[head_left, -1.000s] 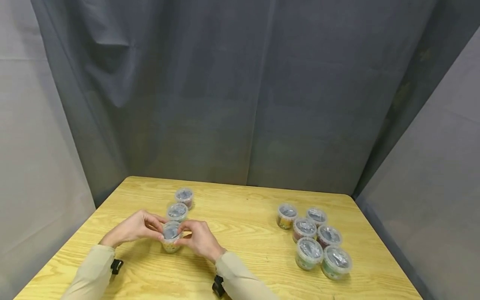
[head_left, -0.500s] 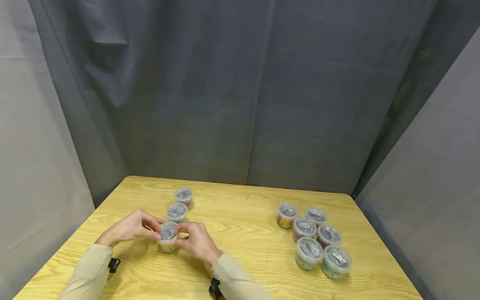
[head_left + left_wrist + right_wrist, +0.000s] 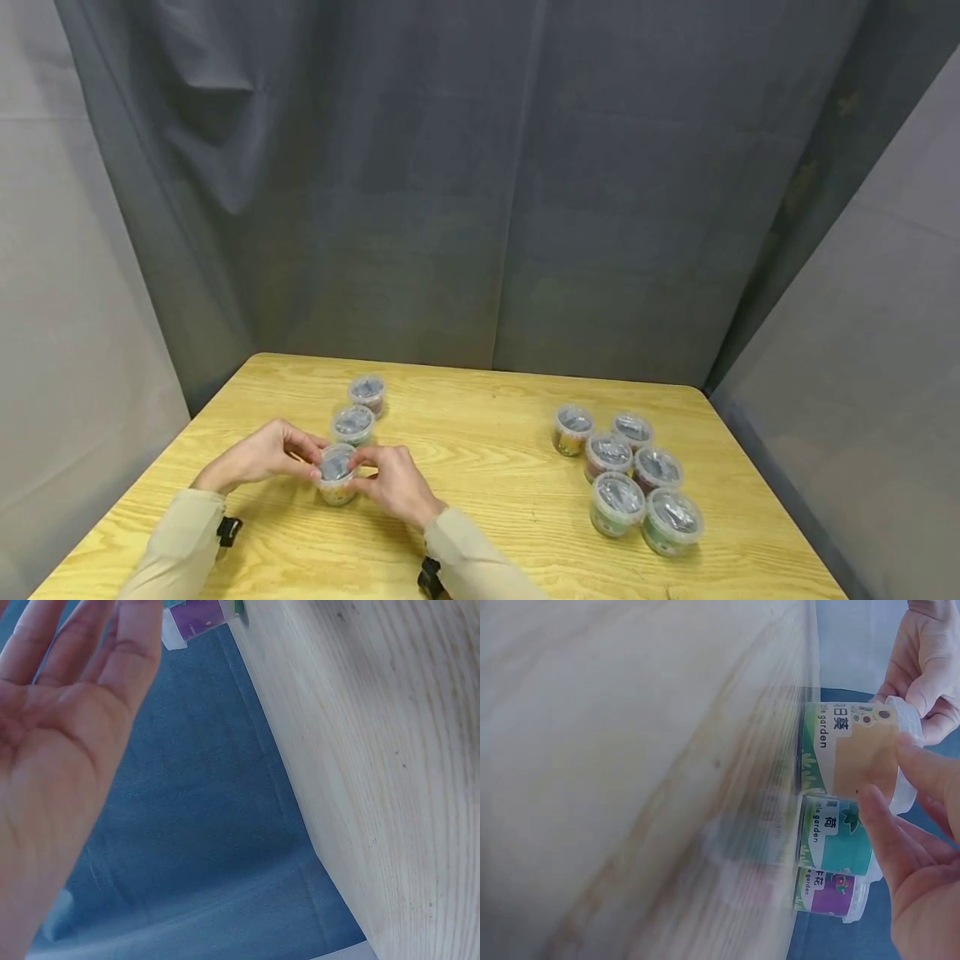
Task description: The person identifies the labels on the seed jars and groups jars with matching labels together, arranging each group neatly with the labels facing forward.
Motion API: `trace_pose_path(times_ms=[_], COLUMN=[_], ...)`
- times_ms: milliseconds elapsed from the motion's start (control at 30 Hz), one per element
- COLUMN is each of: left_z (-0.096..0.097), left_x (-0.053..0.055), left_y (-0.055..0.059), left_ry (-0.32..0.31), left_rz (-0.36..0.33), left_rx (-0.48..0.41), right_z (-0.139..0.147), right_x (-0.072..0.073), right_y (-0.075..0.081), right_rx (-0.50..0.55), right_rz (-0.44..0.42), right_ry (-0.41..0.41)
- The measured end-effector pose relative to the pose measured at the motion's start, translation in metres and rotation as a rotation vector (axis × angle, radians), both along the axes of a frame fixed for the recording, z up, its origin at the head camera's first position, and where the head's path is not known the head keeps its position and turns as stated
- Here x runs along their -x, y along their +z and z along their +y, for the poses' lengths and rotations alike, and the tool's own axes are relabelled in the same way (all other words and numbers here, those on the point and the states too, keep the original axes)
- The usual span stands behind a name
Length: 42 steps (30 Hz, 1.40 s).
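A small lidded plastic cup (image 3: 337, 493) with an orange label stands upright near the left side of the table. My left hand (image 3: 268, 456) pinches its lid rim from the left, and my right hand (image 3: 397, 486) pinches it from the right. In the right wrist view, the thumb and a finger of the right hand (image 3: 926, 862) touch the orange-labelled cup (image 3: 862, 754). Directly behind it are a teal-labelled cup (image 3: 353, 424) and a purple-labelled cup (image 3: 826, 892), forming a row. The left wrist view shows the left palm (image 3: 64, 742), its fingertips out of frame.
Several similar lidded cups cluster at the right of the wooden table (image 3: 465, 467), among them a yellow-labelled cup (image 3: 573, 429) and a green-labelled cup (image 3: 672, 522). A dark grey curtain (image 3: 420, 208) hangs behind the table's far edge.
Both hands have shifted slightly left together with the orange-labelled cup during the first half second. Since then they have hardly moved. The other cups stay in place.
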State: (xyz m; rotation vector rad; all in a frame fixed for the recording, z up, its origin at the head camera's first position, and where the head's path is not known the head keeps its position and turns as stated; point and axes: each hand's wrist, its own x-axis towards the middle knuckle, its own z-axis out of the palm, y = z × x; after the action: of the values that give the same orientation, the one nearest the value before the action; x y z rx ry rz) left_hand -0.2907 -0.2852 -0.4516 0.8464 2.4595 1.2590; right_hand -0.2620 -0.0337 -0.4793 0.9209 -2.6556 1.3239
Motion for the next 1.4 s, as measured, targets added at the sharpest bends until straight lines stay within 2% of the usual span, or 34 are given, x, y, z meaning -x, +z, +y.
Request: trace_pose_path(times_ms=[200,367,500,600,700,933,1033,1167,1400], left_z=[0.001,0.002,0.006,0.012,0.02,0.043,0.057,0.073,0.1], left_x=[-0.001,-0.002,-0.003,-0.004,-0.006,-0.013,-0.016,-0.019,-0.018], left_y=[0.0,0.003,0.004,0.006,0.009,0.012,0.014,0.017,0.017], left_ry=[0.004,0.019,0.058,0.123,0.188,0.314,0.341,0.342,0.332], left_rz=[-0.021,-0.009,0.044,0.077,0.134,0.339,0.363,0.362,0.371], left_rx=[-0.008,0.018,0.066,0.078,0.078,0.077,0.051,0.03,0.036], right_z=[0.001,0.001,0.004,0.008,0.015,0.04,0.051,0.065,0.091], right_x=[-0.002,-0.003,-0.003,-0.002,0.0,0.001,0.001,0.002,0.004], right_y=[0.0,0.002,0.002,0.004,0.006,0.014,0.018,0.022,0.025], right_rx=[0.002,0.01,0.02,0.014,-0.009,-0.123,-0.146,-0.147,-0.166], right_rz=[-0.003,-0.011,-0.035,-0.014,0.02,0.07,0.078,0.079,0.072], right_ry=[-0.004,0.003,-0.001,-0.022,-0.051,-0.154,-0.191,-0.221,-0.284])
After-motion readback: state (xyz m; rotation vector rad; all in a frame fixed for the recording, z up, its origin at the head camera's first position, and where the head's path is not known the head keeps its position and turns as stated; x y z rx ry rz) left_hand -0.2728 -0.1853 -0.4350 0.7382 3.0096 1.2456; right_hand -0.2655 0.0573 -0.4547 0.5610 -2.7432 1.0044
